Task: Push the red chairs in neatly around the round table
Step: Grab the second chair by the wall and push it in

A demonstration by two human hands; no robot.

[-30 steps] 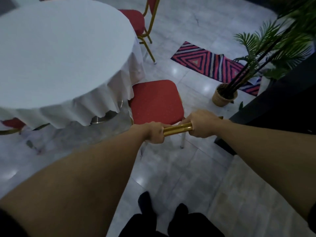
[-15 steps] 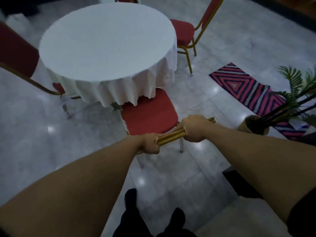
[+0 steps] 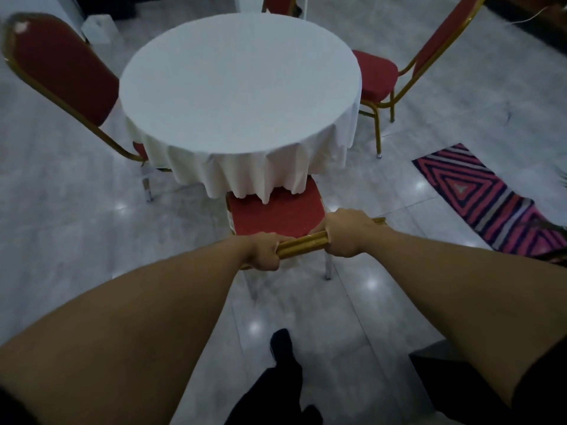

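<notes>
A round table (image 3: 239, 87) under a white cloth stands in the middle. Right in front of me is a red chair (image 3: 276, 214) with a gold frame, the front of its seat under the hanging cloth. My left hand (image 3: 265, 250) and my right hand (image 3: 348, 231) both grip the gold top rail of its back. A second red chair (image 3: 61, 72) stands at the table's left, its seat mostly under the cloth. A third (image 3: 376, 76) stands at the right, its seat largely outside the cloth. Part of a fourth chair (image 3: 277, 3) shows behind the table.
The floor is glossy grey tile. A striped pink and dark rug (image 3: 478, 200) lies at the right. A dark block (image 3: 454, 372) sits at lower right near my foot (image 3: 280, 342). A white box (image 3: 99, 29) stands at the back left.
The chair I hold has slid forward, so its seat front is now under the cloth. My view has swung so the table sits ahead, and both side chairs have come into sight.
</notes>
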